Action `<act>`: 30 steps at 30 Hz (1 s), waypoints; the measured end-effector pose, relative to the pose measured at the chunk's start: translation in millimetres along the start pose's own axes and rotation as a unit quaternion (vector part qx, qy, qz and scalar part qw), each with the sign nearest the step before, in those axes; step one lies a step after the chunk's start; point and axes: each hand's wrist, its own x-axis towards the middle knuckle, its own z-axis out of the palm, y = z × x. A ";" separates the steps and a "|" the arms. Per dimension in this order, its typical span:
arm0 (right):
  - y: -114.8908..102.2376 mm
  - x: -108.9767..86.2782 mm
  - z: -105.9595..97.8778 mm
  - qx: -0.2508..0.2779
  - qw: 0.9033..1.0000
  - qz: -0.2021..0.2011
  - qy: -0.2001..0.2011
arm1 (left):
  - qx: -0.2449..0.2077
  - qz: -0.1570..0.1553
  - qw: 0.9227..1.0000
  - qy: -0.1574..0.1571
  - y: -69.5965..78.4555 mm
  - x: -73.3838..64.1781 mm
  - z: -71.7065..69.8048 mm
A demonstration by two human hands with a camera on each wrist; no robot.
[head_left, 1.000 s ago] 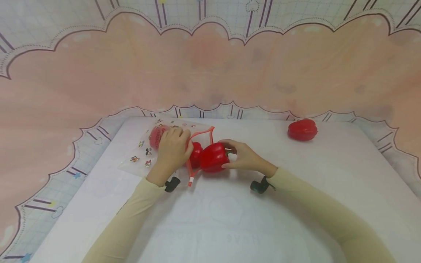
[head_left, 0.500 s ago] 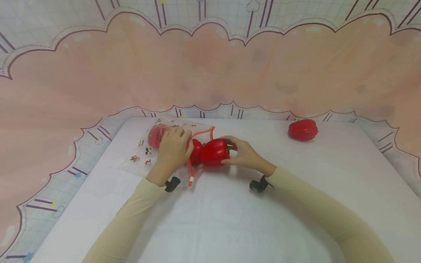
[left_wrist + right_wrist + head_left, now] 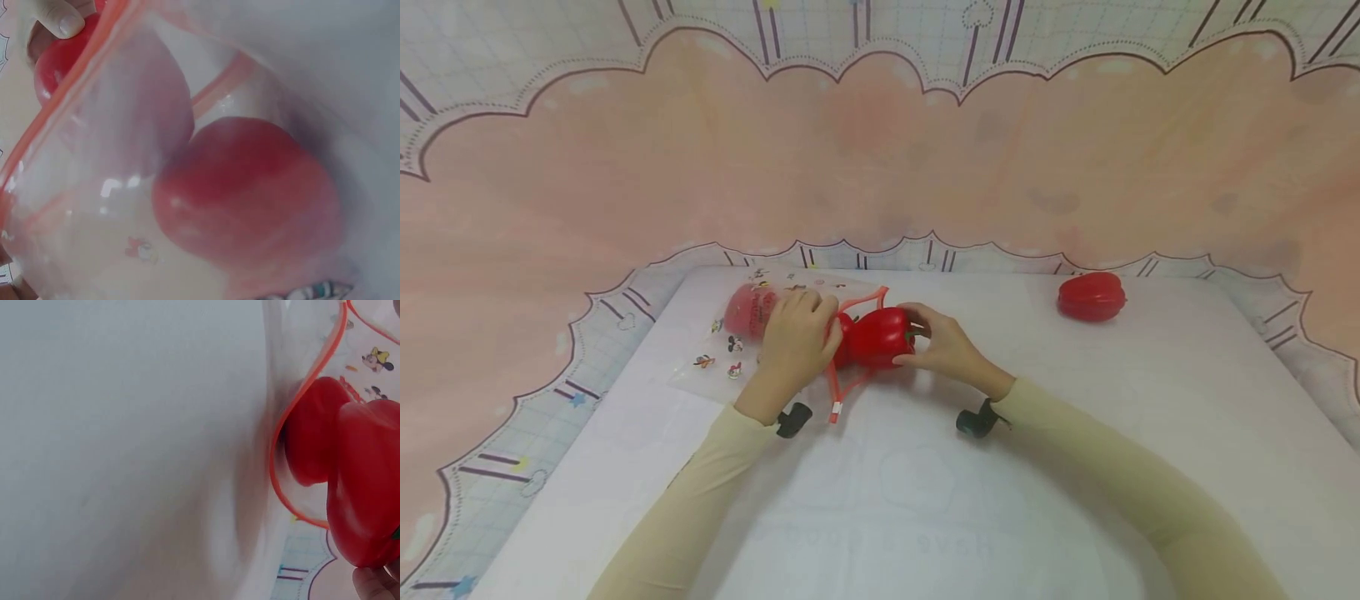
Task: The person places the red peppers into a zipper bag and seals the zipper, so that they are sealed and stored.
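A clear zip bag (image 3: 703, 367) with cartoon prints and an orange-red edge lies on the table, its mouth toward the right. My left hand (image 3: 797, 337) grips the bag's upper side by the mouth, fingers curled over the film; the fingertips are partly hidden. Inside the bag is a red bell pepper (image 3: 250, 194), against the far end. Another red pepper (image 3: 312, 431) sits just inside the mouth, partly behind my left hand in the head view. My right hand (image 3: 951, 346) holds a third red bell pepper (image 3: 880, 337) around its stem end, at the mouth and against the second.
One more red bell pepper (image 3: 1091, 297) lies at the back right of the white table (image 3: 1037, 517). A patterned peach cloth (image 3: 880, 167) hangs behind the table. Each wrist carries a dark camera mount (image 3: 977, 419).
My right hand has moved left and slightly away from me, bringing its pepper into the bag's mouth. The peppers inside have shifted left. My left hand has stayed in place.
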 end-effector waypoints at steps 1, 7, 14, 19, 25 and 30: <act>-0.8 0.4 1.2 0.003 1.000 0.000 -0.003 | 0.001 0.000 1.000 0.000 0.1 0.3 0.5; -3.4 2.8 9.2 0.017 0.999 0.002 -0.031 | 0.007 0.001 1.000 0.005 1.4 1.7 2.4; -6.9 4.4 15.8 0.021 0.997 0.009 -0.071 | 0.018 -0.001 1.000 0.013 1.7 2.2 2.4; -8.3 3.5 10.9 0.026 0.997 0.005 -0.066 | 0.017 -0.009 1.000 0.017 1.1 2.7 1.2; -8.8 3.6 -1.3 0.020 1.000 -0.009 -0.015 | 0.015 -0.014 1.000 0.014 0.4 3.3 -1.2; -6.0 6.4 -4.0 0.016 1.000 -0.004 0.023 | 0.016 -0.013 1.000 0.008 -0.1 3.3 -1.5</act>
